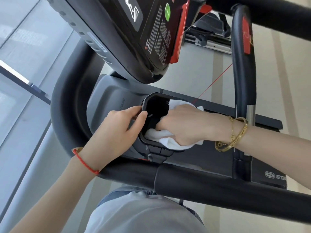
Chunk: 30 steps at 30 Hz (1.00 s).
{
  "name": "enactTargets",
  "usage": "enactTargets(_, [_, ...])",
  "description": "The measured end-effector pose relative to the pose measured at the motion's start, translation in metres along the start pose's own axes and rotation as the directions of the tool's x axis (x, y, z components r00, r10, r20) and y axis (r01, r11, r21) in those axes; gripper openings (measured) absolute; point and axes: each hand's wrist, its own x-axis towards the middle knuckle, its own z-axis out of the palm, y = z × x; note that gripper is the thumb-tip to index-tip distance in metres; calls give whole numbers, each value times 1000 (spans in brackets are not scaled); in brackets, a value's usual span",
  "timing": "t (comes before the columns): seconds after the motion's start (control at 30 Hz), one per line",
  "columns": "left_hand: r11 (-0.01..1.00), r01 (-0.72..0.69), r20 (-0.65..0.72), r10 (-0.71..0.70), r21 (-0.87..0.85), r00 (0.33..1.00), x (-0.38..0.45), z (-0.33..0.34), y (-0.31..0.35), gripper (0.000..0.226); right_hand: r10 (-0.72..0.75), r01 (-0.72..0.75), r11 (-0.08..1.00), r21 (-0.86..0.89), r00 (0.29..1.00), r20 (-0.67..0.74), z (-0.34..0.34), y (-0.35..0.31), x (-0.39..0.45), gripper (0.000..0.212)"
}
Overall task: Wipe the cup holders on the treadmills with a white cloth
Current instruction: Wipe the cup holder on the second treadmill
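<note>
The cup holder [155,113], a black cup with an angular rim, sits at the centre of the frame on the grey side panel of the treadmill [107,91]. A white cloth [165,138] is stuffed into it, with folds spilling over the rim at the lower edge and at the upper right. The right hand [185,125] reaches in from the right, its fingers curled round the cloth and pushed down inside the holder; gold bracelets [234,133] circle that wrist. The left hand [117,128] comes from the lower left and grips the holder's left rim, thumb and fingers pinching the edge; a red string [85,163] is tied round its wrist. The console [134,34], black with a green button, fills the upper centre. A black handrail [202,187] crosses the lower frame, and another rail [244,56] rises at the upper right.
</note>
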Motion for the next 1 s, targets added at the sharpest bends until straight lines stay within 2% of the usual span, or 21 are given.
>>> enactTargets(0.17, [1000,-27,-27,27,-3,999,-1,3,-1,37,107,-70,974,217,980,-165,9,-1,-7,18])
enactTargets(0.3, [999,-32,-55,31,-7,998,-1,5,0,36,332,-117,853,508,873,-357,19,-10,-22,21])
enactTargets(0.37, [999,-37,-57,36,-14,998,-1,4,0,34,380,-148,867,476,815,-438,23,-15,-25,18])
enactTargets(0.5, [999,-38,-57,37,-17,998,-2,5,1,34,296,-195,954,227,724,-623,37,-13,-8,15])
enactTargets(0.53, [999,-33,-59,31,-26,998,-2,5,1,34,295,-199,955,220,696,-654,40,-12,-6,17])
enactTargets(0.57, [999,-31,-58,29,-27,998,-2,5,1,34,302,-194,953,232,667,-681,43,-11,-5,17])
enactTargets(0.67, [999,-32,-56,32,5,998,-1,6,0,34,300,-116,948,296,637,-710,55,-12,-14,11])
enactTargets(0.77, [999,-28,-50,29,21,998,-2,7,-1,28,341,-42,919,392,585,-736,68,-17,-24,27])
enactTargets(1.0, [996,-25,-93,33,90,995,-2,14,-3,29,451,-157,891,425,403,-796,90,-31,-47,50])
